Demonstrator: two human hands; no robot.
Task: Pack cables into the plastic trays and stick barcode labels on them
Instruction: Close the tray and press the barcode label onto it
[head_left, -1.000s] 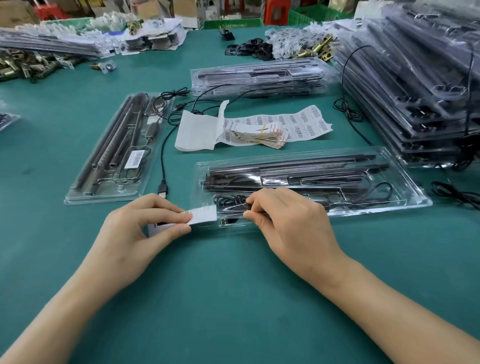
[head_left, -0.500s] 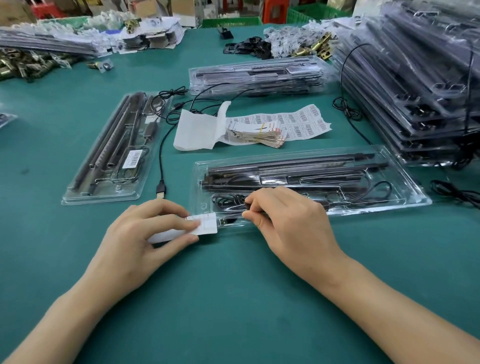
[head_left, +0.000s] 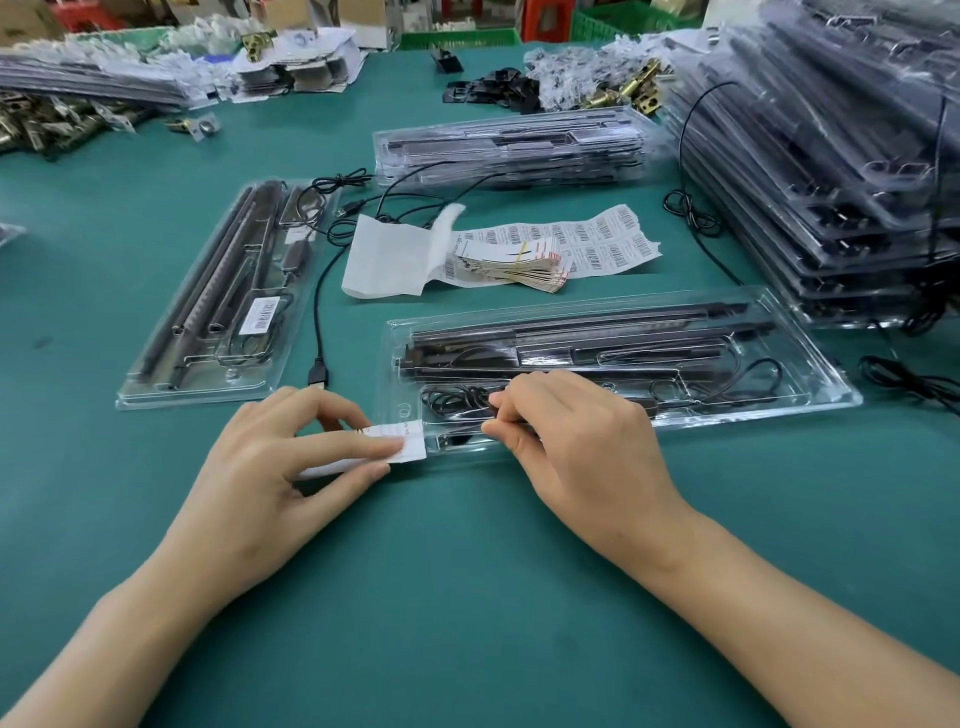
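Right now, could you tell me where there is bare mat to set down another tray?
The widest bare mat lies on the near side of the near tray. Another patch is left of the left tray. Crowded: between the label sheets, the loose cables and the right-hand stack.

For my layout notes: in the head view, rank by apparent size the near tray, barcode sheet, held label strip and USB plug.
1. near tray
2. barcode sheet
3. label strip, pinched by the left hand; it is nearer, so it may look larger than it is
4. USB plug
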